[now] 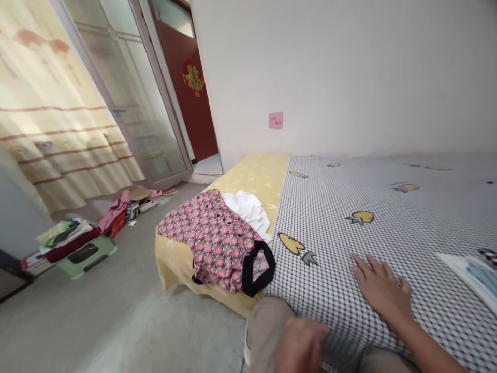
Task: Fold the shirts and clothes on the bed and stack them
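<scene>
My right hand lies palm down on a black-and-white checked bed sheet printed with yellow carrots, fingers stretched and holding nothing. Low in the view, my left hand is smeared by motion in front of my knee; whether its fingers hold anything is unclear. To the left of the hands, a pink flowered garment with a black band lies spread over the bed's corner, apart from both. A crumpled white cloth is partly under or behind it.
A yellow cloth covers the bed's left end and hangs over its edge. At far right lies a white flat item. On the floor are a green stool and piled clothes, near a glass door and curtain.
</scene>
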`<act>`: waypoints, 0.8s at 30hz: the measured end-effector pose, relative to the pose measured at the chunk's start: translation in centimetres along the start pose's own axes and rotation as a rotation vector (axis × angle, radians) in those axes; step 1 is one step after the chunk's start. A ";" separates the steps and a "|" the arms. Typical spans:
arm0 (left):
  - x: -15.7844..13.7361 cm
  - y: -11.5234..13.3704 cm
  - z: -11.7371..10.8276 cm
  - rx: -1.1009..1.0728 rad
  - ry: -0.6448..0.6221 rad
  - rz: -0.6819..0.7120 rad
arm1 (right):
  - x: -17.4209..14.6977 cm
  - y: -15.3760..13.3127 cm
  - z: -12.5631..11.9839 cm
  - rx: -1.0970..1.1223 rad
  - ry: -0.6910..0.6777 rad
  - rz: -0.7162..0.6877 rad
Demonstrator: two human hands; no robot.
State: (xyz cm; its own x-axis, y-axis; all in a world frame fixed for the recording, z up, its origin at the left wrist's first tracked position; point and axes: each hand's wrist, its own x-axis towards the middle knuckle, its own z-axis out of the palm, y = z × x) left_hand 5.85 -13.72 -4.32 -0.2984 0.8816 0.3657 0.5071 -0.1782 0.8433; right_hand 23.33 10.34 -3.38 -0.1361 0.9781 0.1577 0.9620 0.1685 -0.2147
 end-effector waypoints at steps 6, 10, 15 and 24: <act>2.8 -2.7 -6.2 -0.690 0.744 -0.649 | -0.4 -0.5 -1.1 -0.010 -0.017 0.019; 1.4 -4.7 -7.6 -0.972 0.997 -0.991 | -1.0 -1.3 -2.0 -0.044 -0.045 0.051; 1.2 -5.4 -7.6 -1.035 0.964 -0.996 | -1.5 -1.9 -2.6 -0.077 -0.019 0.039; 2.8 -2.5 -10.7 -1.063 0.862 -0.689 | -1.6 -1.8 -2.6 -0.075 0.001 0.005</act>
State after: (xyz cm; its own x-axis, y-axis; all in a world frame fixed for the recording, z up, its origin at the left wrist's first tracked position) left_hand -4.88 -15.47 -1.16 -0.7797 0.4745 -0.4085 -0.6054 -0.4048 0.6853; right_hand 22.50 8.12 -0.72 -0.1310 0.9788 0.1573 0.9777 0.1538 -0.1430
